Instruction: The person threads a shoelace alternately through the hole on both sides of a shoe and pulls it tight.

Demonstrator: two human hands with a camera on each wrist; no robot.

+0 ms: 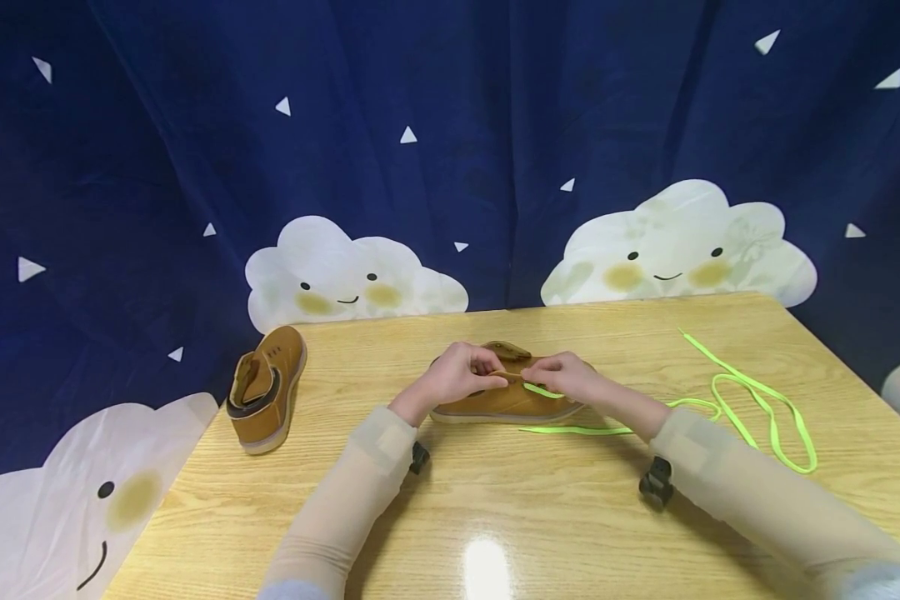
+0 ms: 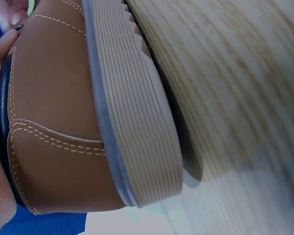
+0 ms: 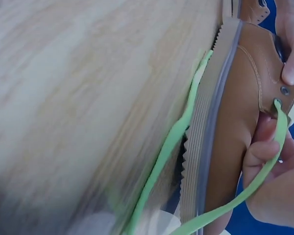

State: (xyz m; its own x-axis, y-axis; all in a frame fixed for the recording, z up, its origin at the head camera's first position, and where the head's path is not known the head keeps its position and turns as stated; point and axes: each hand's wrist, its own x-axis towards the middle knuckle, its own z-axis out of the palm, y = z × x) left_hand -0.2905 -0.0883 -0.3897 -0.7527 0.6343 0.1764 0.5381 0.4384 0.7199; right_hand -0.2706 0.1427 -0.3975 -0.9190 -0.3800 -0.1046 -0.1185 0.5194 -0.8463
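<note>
A tan shoe (image 1: 487, 406) with a pale ridged sole lies on the table, toe to the right. My left hand (image 1: 461, 372) pinches the edge of its eyelet flap (image 3: 267, 90) between thumb and fingers. A neon green shoelace (image 3: 257, 181) passes through an eyelet in that flap. Right beside the eyelet, my right hand (image 1: 566, 375) has its fingers curled at the flap's edge, pinching the lace. Some of its fingertips are hidden beneath the flap. In the left wrist view, the shoe's stitched heel side (image 2: 59, 166) fills much of the picture.
A second tan shoe (image 1: 268, 390) without a lace sits at the table's left edge. The long lace (image 1: 776, 417) loops across the right side of the wooden table (image 1: 555, 517), one end lying in front of the shoe. A dark blue curtain (image 1: 487, 150) with clouds hangs behind.
</note>
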